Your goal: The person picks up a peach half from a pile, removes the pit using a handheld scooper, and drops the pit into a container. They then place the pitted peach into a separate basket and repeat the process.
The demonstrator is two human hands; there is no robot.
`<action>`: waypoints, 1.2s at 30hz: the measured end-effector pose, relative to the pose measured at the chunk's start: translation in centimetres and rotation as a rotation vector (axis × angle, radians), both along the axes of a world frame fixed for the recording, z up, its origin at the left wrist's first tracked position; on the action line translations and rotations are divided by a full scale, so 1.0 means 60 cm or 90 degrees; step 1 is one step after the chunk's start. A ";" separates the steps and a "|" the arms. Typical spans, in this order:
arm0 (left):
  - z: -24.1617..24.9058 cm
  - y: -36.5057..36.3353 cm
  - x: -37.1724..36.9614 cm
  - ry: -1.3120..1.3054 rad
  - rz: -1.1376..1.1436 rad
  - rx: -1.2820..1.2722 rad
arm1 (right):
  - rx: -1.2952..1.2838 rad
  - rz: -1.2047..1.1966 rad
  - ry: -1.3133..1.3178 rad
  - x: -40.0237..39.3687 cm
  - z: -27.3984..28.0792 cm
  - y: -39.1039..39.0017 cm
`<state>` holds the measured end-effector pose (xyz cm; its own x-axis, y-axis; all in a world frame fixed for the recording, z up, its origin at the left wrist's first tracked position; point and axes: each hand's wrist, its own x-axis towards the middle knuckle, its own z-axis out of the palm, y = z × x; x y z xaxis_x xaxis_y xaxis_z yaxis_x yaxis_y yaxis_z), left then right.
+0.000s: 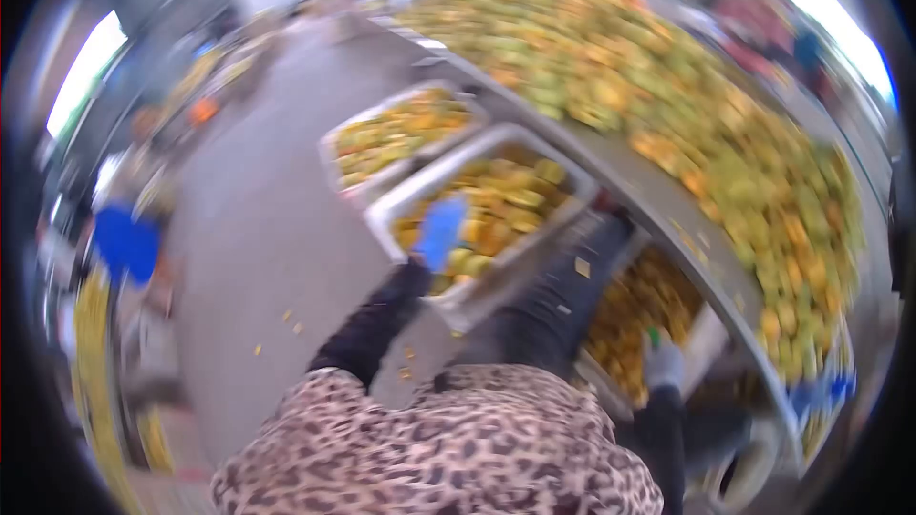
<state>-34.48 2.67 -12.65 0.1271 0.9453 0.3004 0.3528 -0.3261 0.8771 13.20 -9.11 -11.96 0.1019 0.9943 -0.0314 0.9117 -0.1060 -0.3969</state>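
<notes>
My left hand, in a blue glove, reaches over the near side of a white crate. Yellow-green cut fruit fills much of that crate, and some of it lies right beside the glove. Motion blur hides the fingers. Lower right, my right hand wears a grey glove and is closed on a small green object, too blurred to name. It is over a container of brownish-yellow pieces, partly under the table's edge.
A second white crate of fruit pieces stands just beyond the first on the grey floor. A metal-edged table on the right bears a large heap of yellow-green fruit. Another person is behind it. Scraps lie on the floor.
</notes>
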 end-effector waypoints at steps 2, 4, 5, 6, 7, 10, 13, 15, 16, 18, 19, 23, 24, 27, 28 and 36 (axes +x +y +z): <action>0.060 0.050 0.042 0.558 0.253 -0.134 | 0.021 -0.075 -0.005 0.020 0.004 -0.012; 0.111 0.054 0.129 0.554 0.318 0.189 | -0.012 -0.117 0.018 0.032 0.009 -0.015; 0.135 0.068 0.170 0.471 0.264 0.240 | 0.037 -0.127 0.036 0.039 0.004 -0.018; 0.145 0.092 0.214 0.346 0.175 0.213 | 0.088 -0.131 0.050 0.047 0.001 -0.021; 0.154 0.118 0.257 0.220 0.089 0.179 | 0.080 -0.148 0.047 0.046 0.001 -0.027; 0.169 0.198 0.412 0.123 -0.061 0.244 | 0.066 -0.114 0.065 0.044 0.011 -0.031; 0.196 0.278 0.554 0.152 -0.196 0.208 | 0.054 -0.091 0.101 0.034 0.043 -0.029; 0.170 0.343 0.633 0.135 -0.303 -0.005 | 0.043 -0.081 0.084 0.029 0.041 -0.032; 0.137 0.384 0.663 0.131 -0.313 -0.011 | 0.033 -0.085 0.104 0.027 0.044 -0.034; 0.090 0.432 0.720 0.324 -0.168 0.369 | 0.005 -0.094 0.099 0.026 0.050 -0.037; 0.085 0.433 0.736 0.318 -0.182 0.364 | -0.007 -0.094 0.091 0.027 0.046 -0.040; 0.062 0.423 0.766 0.506 -0.159 0.402 | -0.053 -0.107 0.105 0.039 0.043 -0.042; 0.062 0.421 0.762 0.512 -0.166 0.335 | -0.034 -0.102 0.110 0.040 0.038 -0.040; 0.084 0.390 0.726 0.517 -0.175 0.229 | -0.053 -0.092 0.102 0.033 0.052 -0.024; 0.077 0.397 0.715 0.450 -0.242 0.142 | -0.035 -0.076 0.117 0.029 0.057 -0.017; 0.158 0.202 0.626 -0.629 -0.385 -0.601 | 0.152 -0.146 0.263 0.008 0.142 -0.001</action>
<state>3.08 14.77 -3.14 0.6758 0.7149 -0.1792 -0.4712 0.6061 0.6408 13.70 -9.20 -3.41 0.3446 0.9323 0.1098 0.6381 -0.1469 -0.7558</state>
